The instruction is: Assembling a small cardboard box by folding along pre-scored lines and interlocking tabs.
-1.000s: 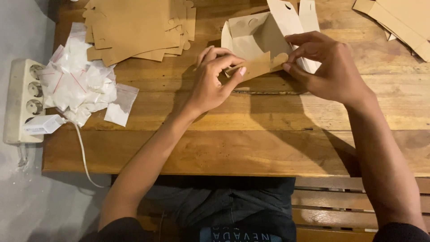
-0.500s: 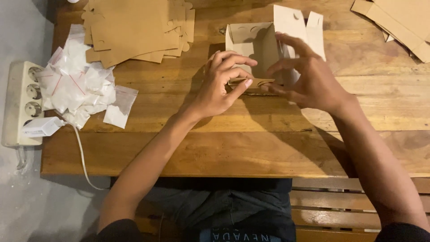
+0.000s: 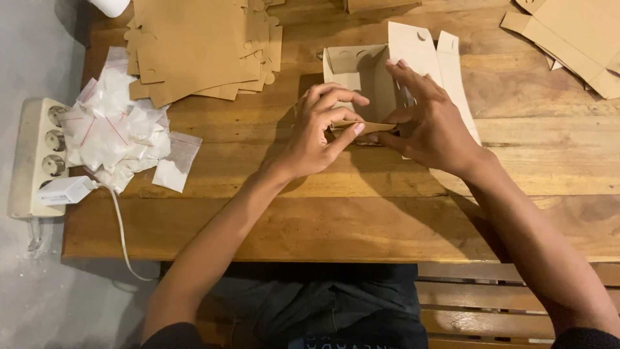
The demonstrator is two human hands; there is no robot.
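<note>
While the half-folded cardboard box [image 3: 368,77] sits open on the wooden table [image 3: 361,220] right in front of the person, both hands work its near flap [image 3: 361,126]. The left hand [image 3: 316,132] pinches the flap's edge between thumb and fingers; the right hand [image 3: 433,123] grips the other end, fingers spread against the box wall. Pressing evenly from both ends along the crease should keep the fold straight. A stack of flat cardboard sheets [image 3: 200,48] lies farther left, small plastic bags [image 3: 123,126] beside a power strip [image 3: 35,155].
</note>
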